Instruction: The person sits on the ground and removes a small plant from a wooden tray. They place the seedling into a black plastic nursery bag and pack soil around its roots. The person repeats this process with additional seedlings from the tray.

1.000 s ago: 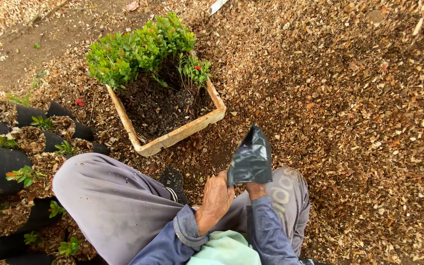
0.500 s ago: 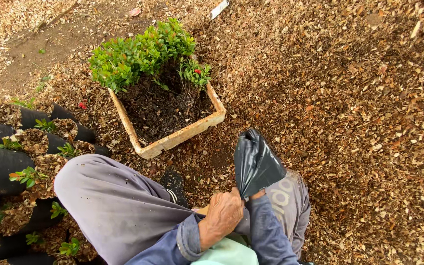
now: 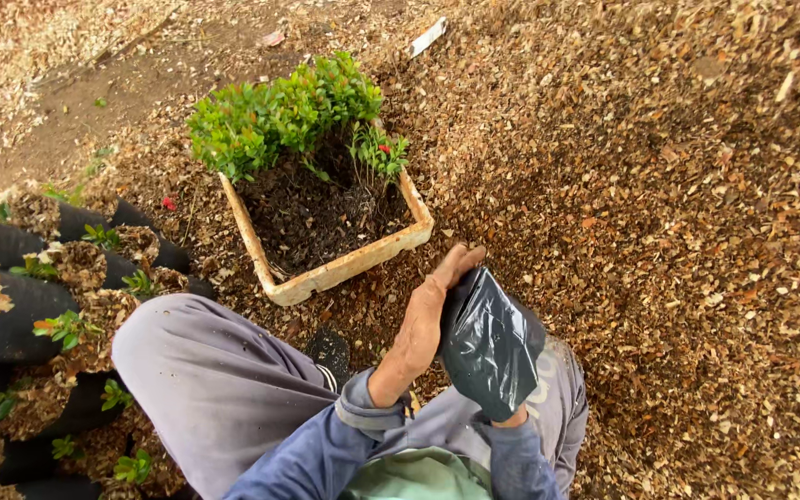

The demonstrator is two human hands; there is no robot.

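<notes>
Right now you are sitting on the wood-chip ground (image 3: 678, 231) with your knees drawn up, holding a black plastic bag (image 3: 491, 344) over your right thigh. Your left hand (image 3: 430, 310) is lying flat against the bag's left side, fingers stretched out and pointing away from you, its fingertips reaching past the bag's upper corner. Your right hand (image 3: 511, 418) is sitting under the bag's lower end; the bag is covering most of it, so it seems to be pinching the plastic from below, though the grip itself is hidden. Just beyond your left fingertips, the near edge of a pale foam box (image 3: 344, 268) is resting on the chips, dark soil filling its near half and green seedlings (image 3: 280, 116) crowding its far end. Along your left side, black grow bags (image 3: 11, 306) topped with chips and small sprouts are standing packed together.
</notes>
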